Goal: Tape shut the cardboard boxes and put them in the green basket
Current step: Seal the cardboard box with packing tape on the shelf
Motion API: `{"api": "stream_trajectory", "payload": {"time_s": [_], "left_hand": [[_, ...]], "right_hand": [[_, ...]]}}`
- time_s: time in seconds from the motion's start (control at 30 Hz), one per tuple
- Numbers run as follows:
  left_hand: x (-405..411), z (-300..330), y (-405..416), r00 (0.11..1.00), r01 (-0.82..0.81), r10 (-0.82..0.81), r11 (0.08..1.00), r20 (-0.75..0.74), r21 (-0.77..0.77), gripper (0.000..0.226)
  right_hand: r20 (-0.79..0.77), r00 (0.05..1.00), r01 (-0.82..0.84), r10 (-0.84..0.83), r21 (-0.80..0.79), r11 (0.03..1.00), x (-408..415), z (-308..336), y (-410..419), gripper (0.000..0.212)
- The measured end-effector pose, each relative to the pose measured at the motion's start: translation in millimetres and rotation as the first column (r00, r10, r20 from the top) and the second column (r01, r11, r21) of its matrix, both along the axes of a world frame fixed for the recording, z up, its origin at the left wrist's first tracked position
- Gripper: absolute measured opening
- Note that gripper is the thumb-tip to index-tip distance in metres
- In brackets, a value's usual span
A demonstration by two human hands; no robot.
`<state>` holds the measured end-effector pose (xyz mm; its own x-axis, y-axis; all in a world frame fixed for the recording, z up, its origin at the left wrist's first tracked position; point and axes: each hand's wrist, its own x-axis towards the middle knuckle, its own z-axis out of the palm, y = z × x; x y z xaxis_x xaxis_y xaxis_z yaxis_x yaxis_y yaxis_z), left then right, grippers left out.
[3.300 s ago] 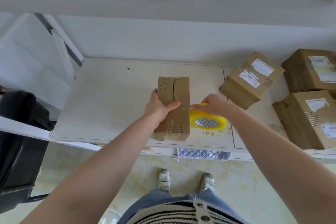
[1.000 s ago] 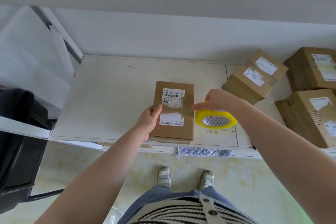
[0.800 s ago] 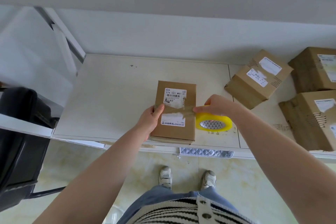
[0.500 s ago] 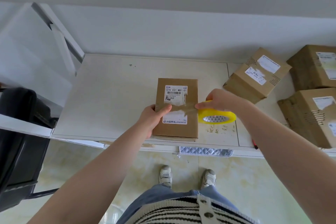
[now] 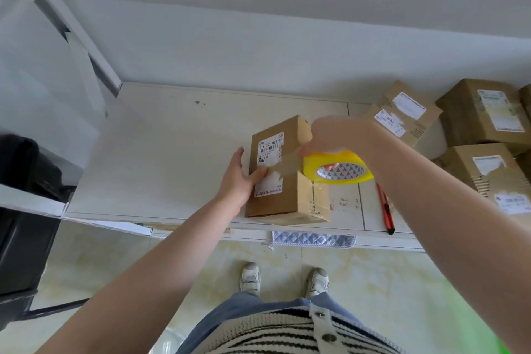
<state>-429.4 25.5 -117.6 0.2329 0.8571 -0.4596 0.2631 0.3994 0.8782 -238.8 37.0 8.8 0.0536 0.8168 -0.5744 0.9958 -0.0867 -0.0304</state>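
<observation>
A cardboard box [image 5: 280, 178] sits near the front edge of the pale worktop [image 5: 161, 152], between the person's two hands. It is tipped up on one long edge, its labelled broad face turned toward the left and up, while a narrower taped side faces right. Its long axis runs from the front edge of the worktop toward the wall at the back, leaning slightly to the right at the far end.

The left hand [image 5: 240, 178] rests against the box's left side, fingers fairly straight along the edge and the thumb laid across the labelled face beside the white labels. The right hand [image 5: 334, 135] is above and to the right of the box, curled around a roll of yellow tape [image 5: 337, 168], with fingertips showing inside the roll's patterned core. The roll is raised off the worktop and touches the box's upper right edge; a strip of clear tape [image 5: 287, 164] stretches from it across the labelled face toward the left thumb.

A red utility knife [image 5: 385, 208] lies on the worktop just right of the box, under the right forearm. Three more cardboard boxes [image 5: 402, 112] stand farther right, well apart from the hands. A strip of green [image 5: 508, 325] shows at the lower right corner; what it is cannot be told.
</observation>
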Motion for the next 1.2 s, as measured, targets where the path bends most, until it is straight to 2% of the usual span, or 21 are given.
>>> {"api": "stream_trajectory", "payload": {"time_s": [0.07,0.13,0.23,0.3,0.37,0.53,0.63,0.77,0.87,0.97,1.07,1.13,1.2], "left_hand": [[10.3,15.6,-0.9,0.995,0.095,-0.099,0.987,0.028,0.132,0.068],[21.6,25.8,-3.7,0.985,0.167,-0.161,0.978,-0.054,0.127,0.080],[26.1,29.4,-1.4,0.965,0.203,-0.181,0.973,-0.192,0.106,0.091],[23.8,28.7,-0.8,0.934,0.281,-0.254,0.957,-0.251,0.077,0.101],[22.1,26.4,-1.0,0.905,0.322,-0.277,0.942,-0.324,0.094,0.103],[17.5,22.2,0.0,0.888,0.317,-0.225,0.932,-0.402,0.179,0.090],[17.6,22.7,0.3,0.884,0.326,-0.235,0.929,-0.405,0.173,0.090],[13.7,24.0,1.4,0.899,0.305,-0.226,0.938,-0.375,0.165,0.090],[0.7,23.9,5.4,0.936,0.257,-0.213,0.958,-0.279,0.130,0.090],[-19.5,21.9,10.4,0.949,0.222,-0.219,0.975,-0.227,-0.010,0.090],[-39.8,20.8,16.7,0.956,0.154,-0.185,0.977,-0.228,-0.147,0.089],[-48.9,21.0,20.8,0.984,0.129,-0.157,0.955,-0.088,-0.268,0.086],[-49.5,21.5,21.8,0.988,0.149,-0.155,0.933,0.010,-0.327,0.088]], "right_hand": [[-0.022,1.000,-0.008,0.008,-0.003,1.000,-6.5,-2.4,4.1,0.057],[-0.066,0.998,0.022,-0.023,-0.016,1.000,-12.3,-8.7,8.1,0.052],[-0.154,0.963,0.204,-0.221,-0.119,0.972,-14.2,-10.3,12.4,0.036],[-0.168,0.957,0.215,-0.239,-0.150,0.965,-9.1,-6.7,12.2,0.033],[-0.201,0.955,0.198,-0.220,-0.122,0.973,-1.2,-4.7,9.0,0.032],[-0.288,0.940,0.173,-0.182,-0.057,0.983,7.4,-1.4,-2.9,0.051],[-0.267,0.951,0.161,-0.158,-0.010,0.987,5.3,-4.0,-3.9,0.060],[-0.060,0.995,0.088,-0.082,0.104,0.991,-1.4,-12.2,-3.4,0.060],[-0.018,0.996,0.093,-0.092,0.115,0.989,-6.2,-20.4,-3.7,0.061],[-0.109,0.989,0.118,-0.101,0.163,0.980,-11.8,-18.9,-1.4,0.066],[-0.364,0.913,0.214,-0.184,0.045,0.976,-12.5,-7.8,2.0,0.054],[-0.437,0.882,0.205,-0.177,0.018,0.979,-16.7,-4.4,3.8,0.050],[-0.444,0.885,0.187,-0.139,0.066,0.980,-26.4,-6.2,7.0,0.053]]}}
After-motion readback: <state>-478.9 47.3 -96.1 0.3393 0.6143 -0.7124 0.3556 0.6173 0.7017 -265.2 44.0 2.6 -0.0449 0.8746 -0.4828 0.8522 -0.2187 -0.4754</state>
